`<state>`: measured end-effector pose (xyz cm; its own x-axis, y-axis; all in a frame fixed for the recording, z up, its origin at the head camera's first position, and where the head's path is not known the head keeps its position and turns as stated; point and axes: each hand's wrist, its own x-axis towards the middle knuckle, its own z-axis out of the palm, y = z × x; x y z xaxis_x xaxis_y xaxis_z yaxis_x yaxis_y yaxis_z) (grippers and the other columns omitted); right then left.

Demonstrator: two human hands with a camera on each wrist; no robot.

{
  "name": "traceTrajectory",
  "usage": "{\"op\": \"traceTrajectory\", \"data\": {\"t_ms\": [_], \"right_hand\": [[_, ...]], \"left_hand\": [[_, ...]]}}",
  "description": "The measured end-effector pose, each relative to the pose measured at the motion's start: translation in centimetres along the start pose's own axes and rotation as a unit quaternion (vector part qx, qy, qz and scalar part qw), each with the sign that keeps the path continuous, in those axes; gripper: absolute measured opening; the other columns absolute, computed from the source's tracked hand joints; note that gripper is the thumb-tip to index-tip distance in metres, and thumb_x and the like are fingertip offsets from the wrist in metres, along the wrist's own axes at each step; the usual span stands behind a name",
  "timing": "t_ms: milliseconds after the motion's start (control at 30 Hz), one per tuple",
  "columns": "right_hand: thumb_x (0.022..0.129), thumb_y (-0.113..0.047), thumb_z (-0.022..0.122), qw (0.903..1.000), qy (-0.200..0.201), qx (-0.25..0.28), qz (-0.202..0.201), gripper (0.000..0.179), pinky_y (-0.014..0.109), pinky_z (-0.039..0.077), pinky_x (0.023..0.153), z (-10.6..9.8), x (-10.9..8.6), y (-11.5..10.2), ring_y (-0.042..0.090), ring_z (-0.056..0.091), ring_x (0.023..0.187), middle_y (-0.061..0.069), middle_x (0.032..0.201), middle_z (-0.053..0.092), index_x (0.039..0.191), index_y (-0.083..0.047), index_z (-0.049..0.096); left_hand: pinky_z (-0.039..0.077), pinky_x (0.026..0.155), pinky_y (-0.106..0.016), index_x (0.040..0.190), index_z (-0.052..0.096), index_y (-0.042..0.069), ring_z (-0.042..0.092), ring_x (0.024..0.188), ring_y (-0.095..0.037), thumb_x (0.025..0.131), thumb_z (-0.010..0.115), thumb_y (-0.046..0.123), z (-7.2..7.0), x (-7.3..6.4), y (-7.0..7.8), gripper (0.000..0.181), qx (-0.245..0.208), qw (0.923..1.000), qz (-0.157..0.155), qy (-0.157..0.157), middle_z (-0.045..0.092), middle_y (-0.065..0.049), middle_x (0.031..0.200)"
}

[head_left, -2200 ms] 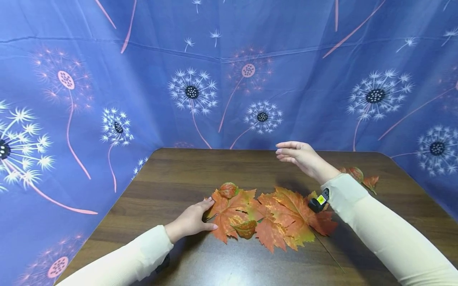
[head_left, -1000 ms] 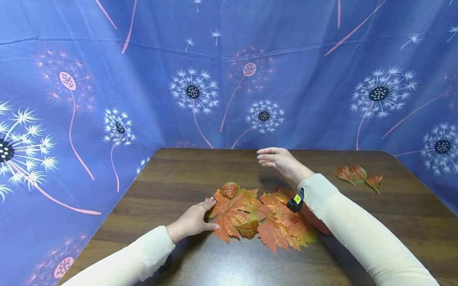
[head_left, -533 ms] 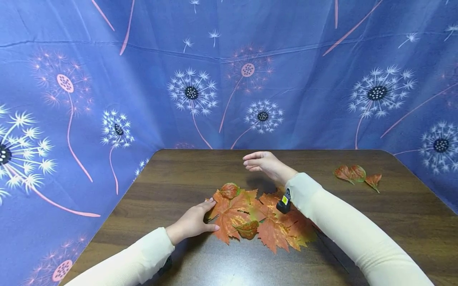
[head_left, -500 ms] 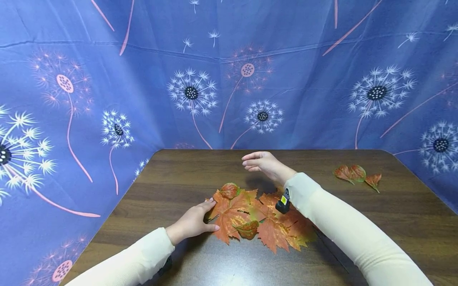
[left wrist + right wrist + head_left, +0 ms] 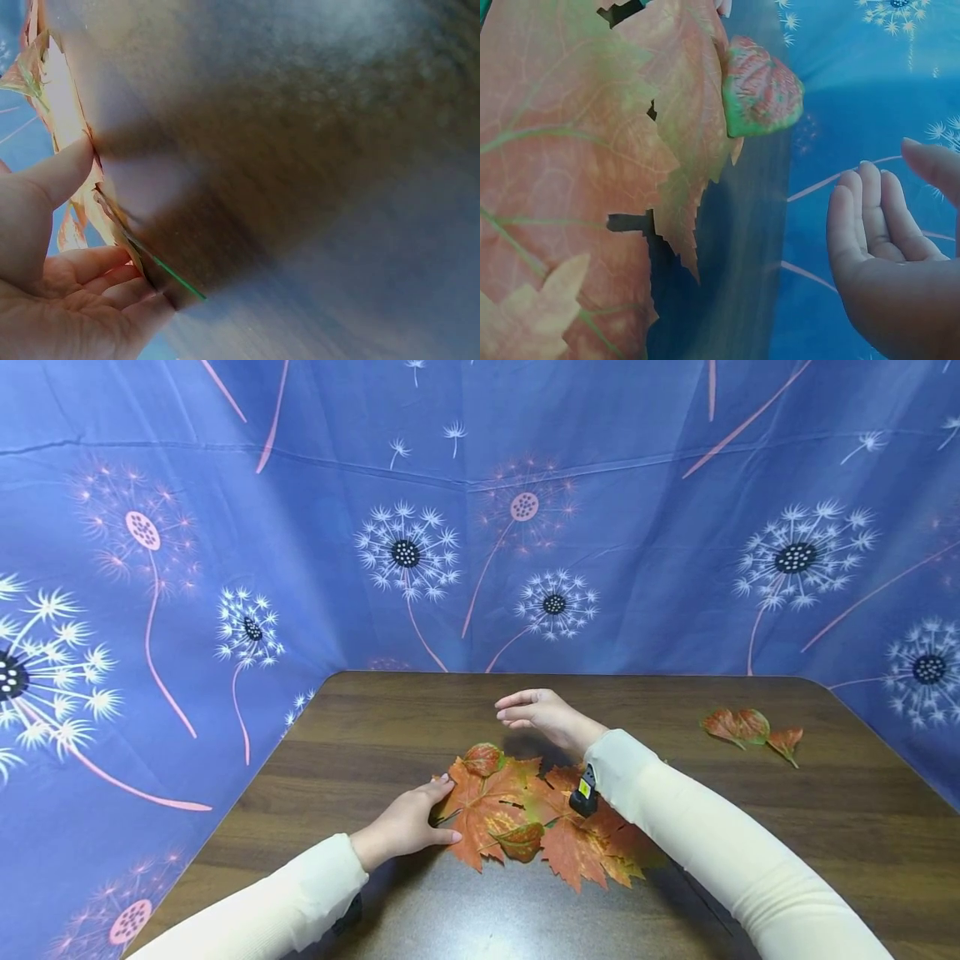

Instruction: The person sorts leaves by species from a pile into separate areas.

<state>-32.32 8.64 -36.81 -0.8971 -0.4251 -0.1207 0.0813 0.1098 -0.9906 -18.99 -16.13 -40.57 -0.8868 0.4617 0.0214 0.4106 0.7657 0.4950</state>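
Observation:
A row of overlapping orange and yellow artificial maple leaves (image 5: 487, 814) lies across the middle of the table. My left hand (image 5: 408, 818) rests at the row's left end, thumb and fingertips spread against its edge. In the left wrist view, a thin green stem (image 5: 180, 283) sticks out from under the leaves near those fingers. My right hand (image 5: 547, 717) hovers beyond the leaves, fingers loosely extended and holding nothing; the right wrist view shows its palm bare. My right forearm covers part of the right end of the row. Small red-green leaves (image 5: 483, 759) (image 5: 761, 90) lie on the far edge of the row.
Several small red-green leaves (image 5: 752, 727) lie apart at the back right of the brown wooden table (image 5: 390, 710). A thin dark stem (image 5: 705, 897) extends under the right forearm. Blue dandelion-print cloth (image 5: 637, 510) hangs behind and beside the table.
My right hand has moved left and slightly nearer above the table, uncovering the small leaves at the back right. My left hand and the maple leaves have stayed in place.

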Motion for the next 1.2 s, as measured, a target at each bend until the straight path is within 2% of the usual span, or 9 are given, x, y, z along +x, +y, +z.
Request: {"op": "traceTrajectory", "data": {"t_ms": [133, 200, 233, 333, 533, 833, 967, 1200], "right_hand": [[0.095, -0.003, 0.057, 0.9999, -0.009, 0.002, 0.008, 0.039, 0.049, 0.039, 0.110, 0.3, 0.1, 0.2, 0.044, 0.046, 0.130, 0.029, 0.140, 0.048, 0.131, 0.010, 0.052], [0.095, -0.005, 0.057, 0.9998, -0.016, -0.008, 0.008, 0.040, 0.049, 0.039, 0.110, 0.5, 0.1, 0.3, 0.043, 0.046, 0.130, 0.029, 0.141, 0.047, 0.132, 0.010, 0.051], [0.096, -0.006, 0.057, 0.9997, -0.019, -0.011, 0.010, 0.040, 0.049, 0.039, 0.110, 0.5, 0.0, 0.4, 0.043, 0.046, 0.130, 0.029, 0.141, 0.047, 0.132, 0.009, 0.051], [0.096, -0.007, 0.058, 0.9994, -0.029, -0.015, 0.015, 0.041, 0.050, 0.038, 0.110, 0.7, 0.0, 0.7, 0.042, 0.047, 0.130, 0.028, 0.140, 0.048, 0.133, 0.009, 0.050], [0.096, -0.009, 0.059, 0.9988, -0.038, -0.024, 0.022, 0.043, 0.050, 0.040, 0.109, 1.0, 0.0, 1.5, 0.041, 0.051, 0.127, 0.025, 0.135, 0.054, 0.134, 0.009, 0.050], [0.095, -0.015, 0.062, 0.9952, -0.053, -0.074, 0.035, 0.042, 0.046, 0.045, 0.104, 1.5, 0.0, 1.7, 0.026, 0.061, 0.114, 0.018, 0.132, 0.059, 0.131, 0.005, 0.055], [0.094, -0.017, 0.063, 0.9918, -0.070, -0.094, 0.051, 0.042, 0.044, 0.046, 0.103, 1.7, -0.1, 1.9, 0.023, 0.058, 0.119, 0.014, 0.133, 0.060, 0.131, 0.002, 0.057], [0.092, -0.018, 0.065, 0.9869, -0.092, -0.118, 0.062, 0.038, 0.045, 0.045, 0.104, 2.1, -0.4, 2.1, 0.026, 0.054, 0.125, 0.010, 0.131, 0.062, 0.127, -0.003, 0.062]], "left_hand": [[0.037, 0.108, -0.054, 0.139, 0.046, -0.009, 0.043, 0.133, -0.044, 0.082, 0.077, 0.038, 0.0, 0.0, -0.1, 0.080, 0.000, 1.0000, 0.005, 0.002, 0.044, -0.026, 0.146], [0.037, 0.108, -0.054, 0.139, 0.045, -0.008, 0.042, 0.134, -0.043, 0.081, 0.077, 0.036, 0.1, 0.0, -0.1, 0.079, -0.001, 1.0000, -0.003, -0.001, 0.043, -0.025, 0.147], [0.034, 0.109, -0.055, 0.140, 0.045, -0.009, 0.041, 0.136, -0.043, 0.080, 0.079, 0.031, 0.1, 0.0, 0.0, 0.080, -0.016, 0.9998, -0.013, -0.004, 0.042, -0.025, 0.148], [0.035, 0.110, -0.055, 0.140, 0.044, -0.008, 0.041, 0.136, -0.042, 0.080, 0.080, 0.030, 0.1, -0.1, 0.2, 0.080, -0.013, 0.9996, -0.024, -0.009, 0.041, -0.023, 0.149], [0.035, 0.110, -0.054, 0.141, 0.044, -0.007, 0.041, 0.136, -0.041, 0.080, 0.080, 0.029, 0.1, -0.1, 0.3, 0.079, -0.012, 0.9993, -0.033, -0.014, 0.041, -0.023, 0.149], [0.034, 0.111, -0.053, 0.141, 0.044, -0.006, 0.040, 0.137, -0.040, 0.081, 0.079, 0.030, 0.1, 0.1, 0.2, 0.079, -0.011, 0.9991, -0.035, -0.019, 0.040, -0.022, 0.150], [0.035, 0.110, -0.053, 0.141, 0.044, -0.007, 0.040, 0.137, -0.041, 0.080, 0.079, 0.029, 0.0, 0.2, 0.2, 0.078, -0.008, 0.9993, -0.031, -0.018, 0.040, -0.023, 0.149], [0.035, 0.110, -0.053, 0.141, 0.045, -0.007, 0.041, 0.136, -0.041, 0.080, 0.079, 0.029, -0.1, 0.2, 0.2, 0.079, -0.001, 0.9994, -0.031, -0.016, 0.041, -0.023, 0.149]]}}
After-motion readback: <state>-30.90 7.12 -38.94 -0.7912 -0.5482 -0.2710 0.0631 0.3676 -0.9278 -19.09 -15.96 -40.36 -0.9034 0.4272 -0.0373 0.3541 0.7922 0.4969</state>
